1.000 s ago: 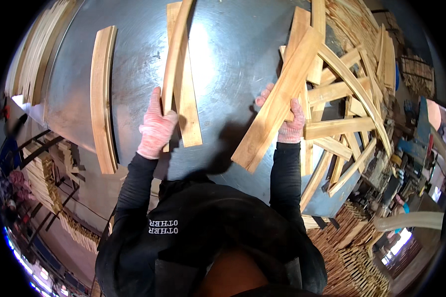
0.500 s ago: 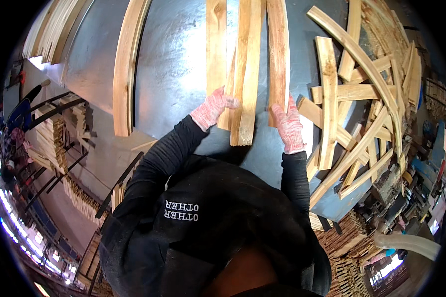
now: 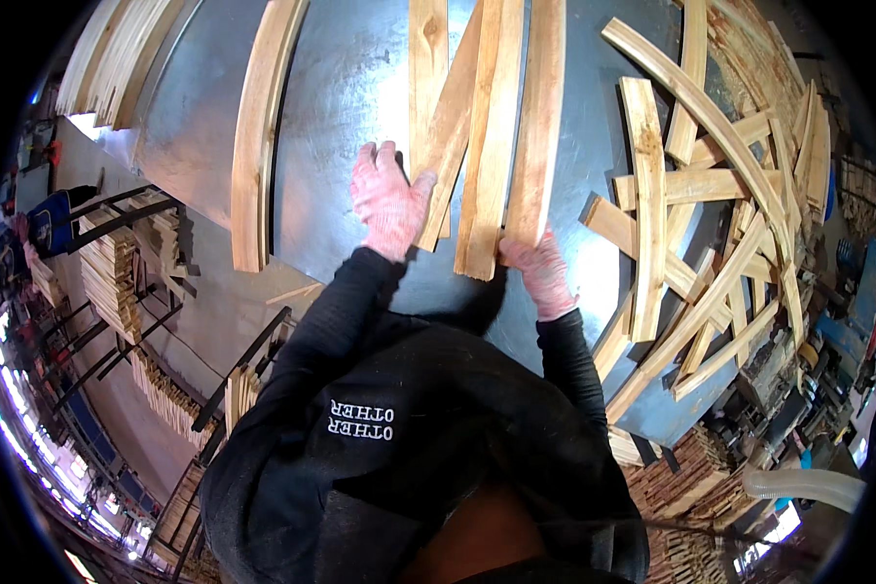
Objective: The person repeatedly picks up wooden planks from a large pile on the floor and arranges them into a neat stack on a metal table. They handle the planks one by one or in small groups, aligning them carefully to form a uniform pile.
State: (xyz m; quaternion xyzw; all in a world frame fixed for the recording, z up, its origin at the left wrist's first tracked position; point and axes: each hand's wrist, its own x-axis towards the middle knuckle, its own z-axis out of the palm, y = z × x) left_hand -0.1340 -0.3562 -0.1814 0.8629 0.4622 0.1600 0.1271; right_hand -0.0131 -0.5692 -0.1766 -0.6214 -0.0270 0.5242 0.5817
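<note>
Both my hands wear pink-and-white knitted gloves over a metal-topped table (image 3: 346,107). My left hand (image 3: 387,200) lies with fingers spread, its thumb against the edge of a slanting wooden slat (image 3: 450,141). Partly under that slat runs another straight slat (image 3: 426,58). A thicker slat (image 3: 489,165) lies between my hands, its near end towards me. My right hand (image 3: 540,275) is closed around the near end of a rightmost slat (image 3: 538,127), thumb on its left side; some of the fingers are hidden beneath the wood.
On the right a loose heap of crossed slats (image 3: 696,185) covers the tabletop. A curved pair of slats (image 3: 261,146) lies to the left, with a tight stack of slats (image 3: 117,63) at the far left. Racks of stacked wood (image 3: 107,277) stand below the table's left edge.
My left hand has moved left and spread its fingers, and one slat now slants. My right hand has shifted to its slat's near end; that slat lies further left, showing a paler face.
</note>
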